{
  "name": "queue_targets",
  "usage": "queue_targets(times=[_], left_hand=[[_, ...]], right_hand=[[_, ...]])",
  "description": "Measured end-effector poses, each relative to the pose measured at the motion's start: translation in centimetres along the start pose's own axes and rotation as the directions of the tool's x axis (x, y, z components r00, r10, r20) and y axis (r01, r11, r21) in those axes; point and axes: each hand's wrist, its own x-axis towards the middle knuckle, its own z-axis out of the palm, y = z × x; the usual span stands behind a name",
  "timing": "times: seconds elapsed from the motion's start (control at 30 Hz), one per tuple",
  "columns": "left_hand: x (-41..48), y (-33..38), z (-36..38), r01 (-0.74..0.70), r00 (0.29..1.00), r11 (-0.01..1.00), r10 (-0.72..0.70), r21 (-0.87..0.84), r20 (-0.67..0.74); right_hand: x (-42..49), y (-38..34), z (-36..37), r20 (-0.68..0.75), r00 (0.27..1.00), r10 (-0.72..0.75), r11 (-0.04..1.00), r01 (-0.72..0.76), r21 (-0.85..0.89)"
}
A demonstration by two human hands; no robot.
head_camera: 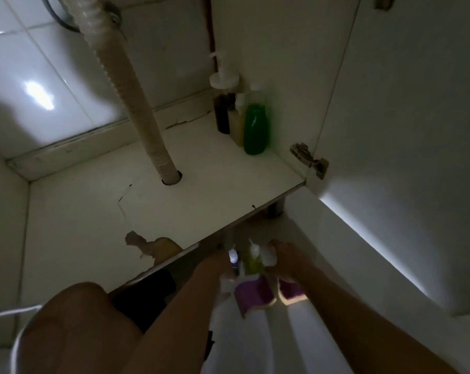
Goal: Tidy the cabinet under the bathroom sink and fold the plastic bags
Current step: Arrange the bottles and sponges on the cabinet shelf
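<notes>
Just outside the front edge of the cabinet floor, the yellow-green bottle stands upright between the hands, the right hand curled about a small white bottle, the left hand too dim to judge, both well short of the green bottle in the far right corner.

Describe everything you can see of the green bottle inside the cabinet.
The green bottle looks like glossy plastic, a rounded body narrowing to a pale cap. It stands upright on the cabinet floor by the right side wall, frontmost in a tight row: a pale yellowish bottle sits close beside it, a dark pump bottle further back; contact is unclear. The left hand and right hand are out front, away from it.
</notes>
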Motion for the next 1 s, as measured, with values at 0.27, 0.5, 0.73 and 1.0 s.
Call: queue_targets(times=[0.27,0.5,0.73,1.0], left_hand=[[2.8,-2.6,2.5,-0.390,0.914,0.921,0.386,-0.004,-0.127],[2.8,-4.3,4.2,-0.356,0.893,0.934,0.335,-0.014,-0.301],[2.4,-4.2,4.3,-0.317,0.919,0.929,0.251,-0.190,-0.303],[2.1,-4.7,3.0,-0.358,0.918,0.928,0.330,-0.100,-0.219]], right_hand=[[3.6,-0.2,4.4,-0.128,0.991,-0.034,0.972,0.062,0.224],[4.6,-0.3,5.8,-0.194,0.980,-0.049,0.970,0.093,0.224],[5.8,1.1,3.3,-0.110,0.986,-0.126,0.983,0.138,0.117],[5.1,0.4,6.1,-0.136,0.987,0.085,0.952,-0.040,0.303]])
